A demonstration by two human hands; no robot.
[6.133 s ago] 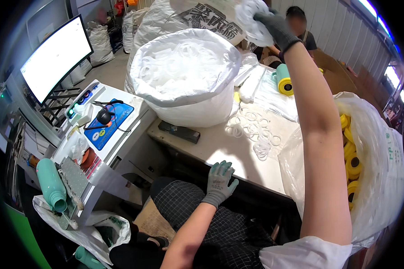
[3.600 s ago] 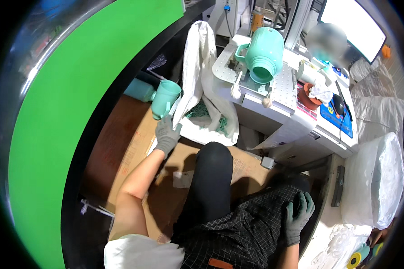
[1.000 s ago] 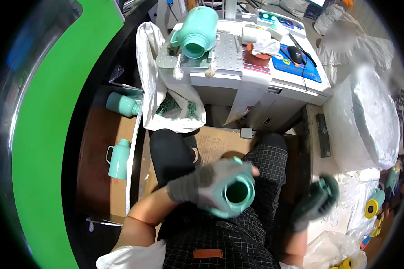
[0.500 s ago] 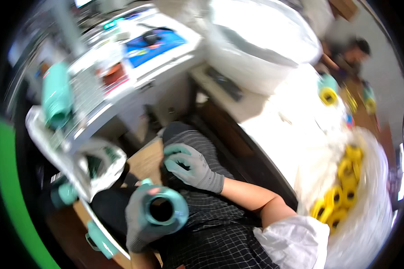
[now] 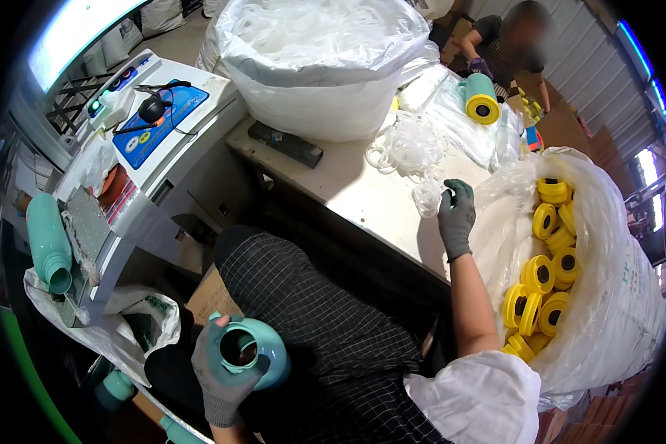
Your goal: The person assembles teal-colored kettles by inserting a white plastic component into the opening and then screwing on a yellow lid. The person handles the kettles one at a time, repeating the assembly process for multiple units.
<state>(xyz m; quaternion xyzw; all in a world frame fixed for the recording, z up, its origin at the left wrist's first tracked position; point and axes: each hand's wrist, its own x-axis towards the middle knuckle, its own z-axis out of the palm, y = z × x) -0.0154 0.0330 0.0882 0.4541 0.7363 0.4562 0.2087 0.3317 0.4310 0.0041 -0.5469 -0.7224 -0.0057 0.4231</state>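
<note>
My left hand (image 5: 216, 374), in a grey glove, grips a teal plastic jug (image 5: 272, 342) over my lap. The jug has no lid on it, and its round mouth faces up toward me. My right hand (image 5: 457, 214), also gloved, is out over the white tabletop with its fingers apart and slightly bent. Beside its fingertips lie translucent white rings (image 5: 426, 198), part of a loose pile (image 5: 414, 148). Whether a fingertip touches a ring, I cannot tell.
A big white sack of rings (image 5: 311, 96) stands at the back. To the right, a plastic bag (image 5: 614, 274) holds several yellow lids (image 5: 538, 274). A teal jug (image 5: 46, 237) lies on the left bench near a blue mat (image 5: 163, 122). Another person (image 5: 507, 52) works at far right.
My right hand has gone from above my lap to the rings on the table at the right. The jug stays in my left hand, slightly lower and further left in view. My view has shifted.
</note>
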